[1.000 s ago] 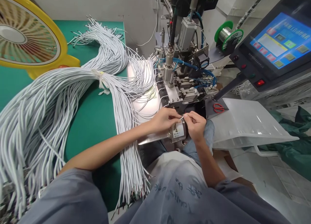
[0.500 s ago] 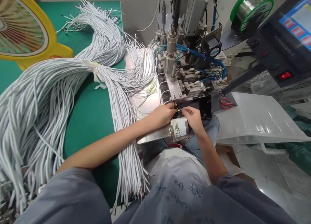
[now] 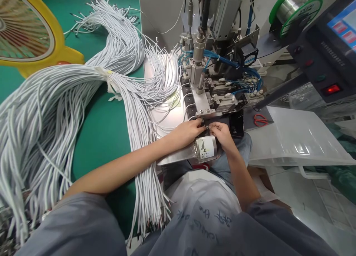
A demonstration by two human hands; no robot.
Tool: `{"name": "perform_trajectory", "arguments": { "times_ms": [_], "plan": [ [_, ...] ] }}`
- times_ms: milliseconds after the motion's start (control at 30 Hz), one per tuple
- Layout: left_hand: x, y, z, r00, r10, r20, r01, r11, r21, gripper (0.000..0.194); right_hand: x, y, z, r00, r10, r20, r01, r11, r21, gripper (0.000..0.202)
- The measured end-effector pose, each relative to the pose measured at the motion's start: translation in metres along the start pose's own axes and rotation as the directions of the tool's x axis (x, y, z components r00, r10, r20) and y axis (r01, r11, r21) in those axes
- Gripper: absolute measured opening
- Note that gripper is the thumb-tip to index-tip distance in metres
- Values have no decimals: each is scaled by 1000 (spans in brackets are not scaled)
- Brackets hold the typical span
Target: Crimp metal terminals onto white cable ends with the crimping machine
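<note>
My left hand [image 3: 191, 132] is closed at the front edge of the machine [image 3: 204, 100], its fingertips pinching the end of a white cable. Just to its right, my right hand [image 3: 221, 133] is closed too, thumb and finger pressed together on something small at the cable's end, too small to make out. The fingertips of both hands almost meet. Below them lies a clear plastic packet with a white label [image 3: 207, 148]. White cables [image 3: 164, 82] run from the bundle across the lit white surface toward the machine.
A large bundle of white cables [image 3: 55, 89] lies over the green mat [image 3: 102, 137]. At upper left is a yellow fan [image 3: 59, 45]. Red scissors [image 3: 260, 120], a black tray [image 3: 236, 124], a green solder spool [image 3: 289, 7] and a control screen [image 3: 345, 26] are on the right.
The whole view has shifted slightly. My hands stay at the same place by the machine's front edge, with the fingertips slightly moved and a small metallic piece showing between them.
</note>
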State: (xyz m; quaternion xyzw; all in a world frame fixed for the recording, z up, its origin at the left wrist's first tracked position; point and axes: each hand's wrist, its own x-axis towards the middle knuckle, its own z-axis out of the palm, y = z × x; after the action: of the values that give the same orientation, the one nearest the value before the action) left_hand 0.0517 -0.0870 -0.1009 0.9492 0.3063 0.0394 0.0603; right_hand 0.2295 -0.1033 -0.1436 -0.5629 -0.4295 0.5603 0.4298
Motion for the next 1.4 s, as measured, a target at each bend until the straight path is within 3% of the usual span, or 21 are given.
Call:
{"name": "perform_trajectory", "arguments": {
  "times_ms": [133,300,533,767,933,1200,1300,1400],
  "plan": [
    [0,1,-3,1000,3,26,-3,1000,4,30,2,0,2,998,-33,-44,32,999,-11,20],
    [0,2,-4,999,-5,36,4,1000,22,31,4,2,0,999,-7,54,11,998,-64,28],
    [-3,5,-18,994,-27,108,18,996,91,23,10,12,-2,978,-159,137,184,964,-193,33],
    [-7,6,-25,985,-121,120,113,991,75,21,-5,8,-5,948,-318,12,299,876,-378,24],
    [-7,7,-22,985,-129,118,122,990,63,24,-16,3,-9,904,-402,142,422,797,-432,31],
    [-7,7,-23,979,-150,140,142,988,63,25,-14,0,-14,879,-416,234,477,755,-449,27],
    [-8,7,-23,980,-152,130,145,987,62,23,-18,-2,-11,879,-461,120,463,766,-446,23],
    [-8,7,-22,978,-161,130,154,986,61,20,-36,-6,-3,817,-562,-129,457,768,-449,21]
  ]
}}
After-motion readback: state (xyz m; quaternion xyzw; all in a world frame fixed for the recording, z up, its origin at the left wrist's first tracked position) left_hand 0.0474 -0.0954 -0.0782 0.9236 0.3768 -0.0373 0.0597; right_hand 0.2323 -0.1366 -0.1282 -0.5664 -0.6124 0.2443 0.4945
